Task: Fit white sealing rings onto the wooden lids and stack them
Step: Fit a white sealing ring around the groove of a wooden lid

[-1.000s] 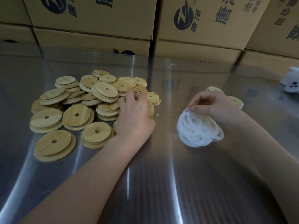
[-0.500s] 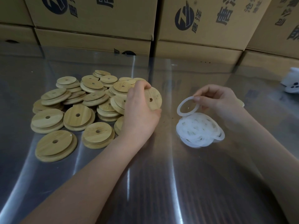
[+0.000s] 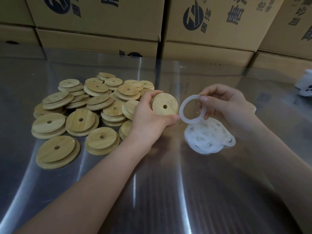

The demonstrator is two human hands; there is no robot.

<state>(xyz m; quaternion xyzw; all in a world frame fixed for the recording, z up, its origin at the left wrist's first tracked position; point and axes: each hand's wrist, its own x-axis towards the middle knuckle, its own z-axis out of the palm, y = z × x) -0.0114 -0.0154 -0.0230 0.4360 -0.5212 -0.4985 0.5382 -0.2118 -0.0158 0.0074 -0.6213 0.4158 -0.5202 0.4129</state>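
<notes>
Left grip [image 3: 150,117] holds lid [image 3: 161,101] beside ring [image 3: 181,108].

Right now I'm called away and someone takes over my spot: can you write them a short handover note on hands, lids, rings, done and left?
Left hand holds one wooden lid above the table. Right hand pinches one white ring beside it, not yet fitted. Loose lids lie piled at left, spare rings heaped under the right hand. No finished stack shows. Left: fit this ring, stack, repeat.
</notes>
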